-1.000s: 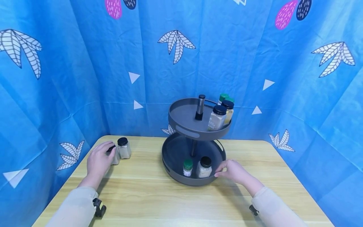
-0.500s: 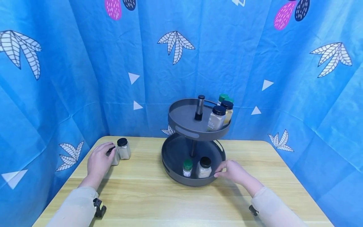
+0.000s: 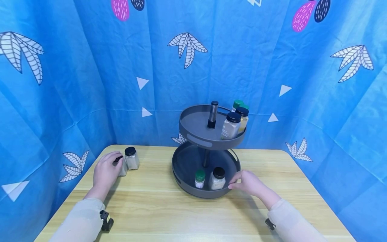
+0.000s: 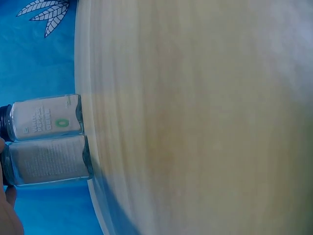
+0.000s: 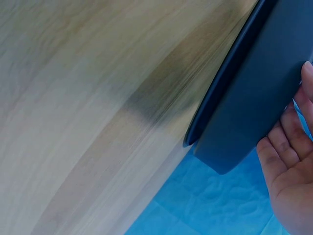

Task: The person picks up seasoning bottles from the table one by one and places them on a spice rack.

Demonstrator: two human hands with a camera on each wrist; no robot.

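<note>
My left hand [image 3: 105, 169] holds a glass spice jar [image 3: 123, 168] by its black lid, at the table's left side. In the left wrist view that spice jar [image 4: 51, 159] stands with its printed label showing, my fingertips at the lid. Close beside it is a second black-lidded spice jar [image 3: 132, 159]. At the centre stands a dark grey two-tier turntable rack [image 3: 188, 190]. My right hand [image 3: 249, 183] pinches the rim of its lower tier at the right; in the right wrist view thumb and fingers meet the rim of the tray wall [image 5: 249, 98].
On the lower tier stand a green-capped bottle [image 3: 200, 178] and a black-lidded jar [image 3: 217, 178]. The upper tier [image 3: 196, 124] carries black-lidded jars [image 3: 231, 127] and green-capped bottles [image 3: 237, 105] at its right. A blue patterned curtain [image 3: 254, 67] surrounds the wooden table [image 3: 169, 218].
</note>
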